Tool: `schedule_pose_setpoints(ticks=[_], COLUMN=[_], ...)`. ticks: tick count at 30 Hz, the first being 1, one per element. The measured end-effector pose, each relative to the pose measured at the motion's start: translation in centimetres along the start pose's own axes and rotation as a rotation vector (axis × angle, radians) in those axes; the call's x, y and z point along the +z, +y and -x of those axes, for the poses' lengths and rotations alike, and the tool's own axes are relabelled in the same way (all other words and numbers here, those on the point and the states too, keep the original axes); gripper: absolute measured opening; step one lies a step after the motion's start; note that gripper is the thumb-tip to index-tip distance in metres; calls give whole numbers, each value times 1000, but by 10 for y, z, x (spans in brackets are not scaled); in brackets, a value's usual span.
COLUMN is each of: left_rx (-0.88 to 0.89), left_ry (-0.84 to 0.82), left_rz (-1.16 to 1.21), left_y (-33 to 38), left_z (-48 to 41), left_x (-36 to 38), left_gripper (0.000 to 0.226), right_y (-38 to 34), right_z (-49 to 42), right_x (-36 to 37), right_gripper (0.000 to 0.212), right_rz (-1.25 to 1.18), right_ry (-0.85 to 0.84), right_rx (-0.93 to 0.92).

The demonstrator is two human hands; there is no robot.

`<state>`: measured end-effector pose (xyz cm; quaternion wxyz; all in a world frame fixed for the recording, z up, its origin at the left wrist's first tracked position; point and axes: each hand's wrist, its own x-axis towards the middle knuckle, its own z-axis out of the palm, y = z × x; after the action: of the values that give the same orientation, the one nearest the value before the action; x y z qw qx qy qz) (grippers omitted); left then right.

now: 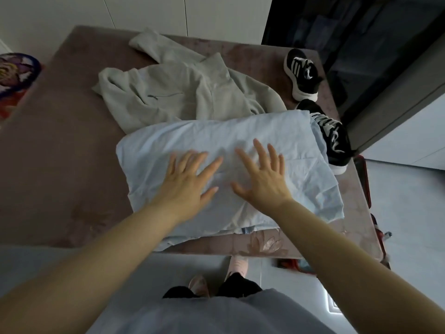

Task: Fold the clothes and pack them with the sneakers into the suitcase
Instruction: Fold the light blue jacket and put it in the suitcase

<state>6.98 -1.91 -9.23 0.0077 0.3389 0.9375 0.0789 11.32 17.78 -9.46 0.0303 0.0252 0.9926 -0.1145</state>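
Fingers [207, 162] spread — flat on shirt [277, 138]

On the bed [60, 165], the shirt [277, 141] lay mid-frame, the jacket [168, 92] above it, sneakers [302, 73] at upper right.
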Motion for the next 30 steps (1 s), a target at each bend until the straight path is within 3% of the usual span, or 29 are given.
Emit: schedule_pose_setpoints(ticks=[3, 6, 14, 19, 23, 25, 27, 30], left_rx=[-245, -297, -329, -272, -232, -216, -271, -407], left_ry=[-208, -278, -248, -107, -145, -60, 71, 106], left_rz=[-75, -123, -124, -180, -114, -24, 65, 137], left_y=[-11, -33, -60, -61, -80, -95, -118, -153], left_z=[-28, -25, -2, -5, -2, -6, -10, -20], left_x=[21, 45, 69, 64, 66, 54, 38, 15], left_gripper=[70, 71, 78, 69, 67, 57, 53, 60], right_y=[5, 23, 29, 60, 98, 84, 44, -46], right_z=[-19, -21, -25, -41, -51, -48, -40, -11], right_x=[14, 33, 52, 18, 14, 15, 11, 21], right_gripper=[86, 89, 91, 85, 83, 81, 77, 50], right_rz=[81, 68, 42, -61, -3, -12, -41, -166], right_ry=[-110, -213, -230, 64, -49, -55, 22, 136], right_rx=[32, 76, 60, 220, 302, 312, 223, -178])
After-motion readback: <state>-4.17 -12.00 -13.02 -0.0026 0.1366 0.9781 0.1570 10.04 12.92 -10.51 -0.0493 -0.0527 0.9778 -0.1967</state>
